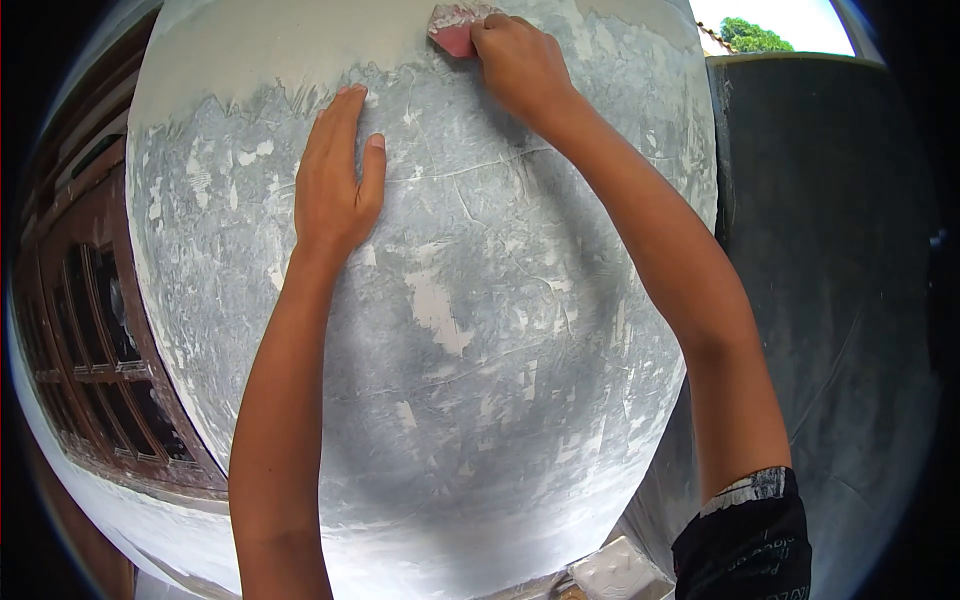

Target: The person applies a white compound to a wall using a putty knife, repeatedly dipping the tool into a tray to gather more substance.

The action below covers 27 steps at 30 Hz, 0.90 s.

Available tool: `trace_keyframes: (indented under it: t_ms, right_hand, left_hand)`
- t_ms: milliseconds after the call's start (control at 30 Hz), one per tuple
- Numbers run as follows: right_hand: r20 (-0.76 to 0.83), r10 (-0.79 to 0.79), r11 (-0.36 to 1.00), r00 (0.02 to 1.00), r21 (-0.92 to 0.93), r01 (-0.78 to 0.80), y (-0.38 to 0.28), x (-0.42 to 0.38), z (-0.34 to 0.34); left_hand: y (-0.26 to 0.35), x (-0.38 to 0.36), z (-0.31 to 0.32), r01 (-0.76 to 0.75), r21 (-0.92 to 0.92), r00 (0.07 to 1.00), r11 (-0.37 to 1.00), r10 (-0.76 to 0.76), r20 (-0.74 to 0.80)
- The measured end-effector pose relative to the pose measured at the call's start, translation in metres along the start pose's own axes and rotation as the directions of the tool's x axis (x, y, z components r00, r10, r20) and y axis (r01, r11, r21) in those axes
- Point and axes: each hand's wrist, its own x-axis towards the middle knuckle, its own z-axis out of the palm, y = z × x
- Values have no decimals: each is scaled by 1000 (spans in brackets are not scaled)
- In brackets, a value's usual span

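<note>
My right hand (pixel 524 66) is raised near the top of the view, its fingers closed around a red putty spreader (pixel 456 40). Pale filler is smeared over the upper part of the spreader, which is held against the wall. My left hand (pixel 336 180) lies flat on the wall (pixel 470 260), fingers stretched out and thumb apart, with its fingertips near the ragged lower border of the coating. Smooth beige filler (pixel 270 50) covers the top of the wall. Below that border the surface is grey and patchy, with cracks and pale spots.
A brown wooden window frame (pixel 120 370) borders the wall on the left. To the right stands a dark grey wall or panel (pixel 820 250). Low at the right, a container with pale material (pixel 618 574) is partly in view. A green tree (pixel 752 36) shows beyond.
</note>
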Motion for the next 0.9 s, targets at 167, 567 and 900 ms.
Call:
trace_keyframes:
  t_ms: [167,567,900]
  right_hand:
    - [-17,102,986,995,132,-99,-33,-32,-31]
    - [47,0,997,999,78,-4,-36,-23,-27]
    - [3,202,964,979,173,-200,17,56,8]
  left_hand:
    - [0,-1,1,8,10,1000,1000,-8,14]
    - [0,0,1,17,-31,999,999,-18,-36]
    - [-1,0,2,26,-35,998,999,-28,-56]
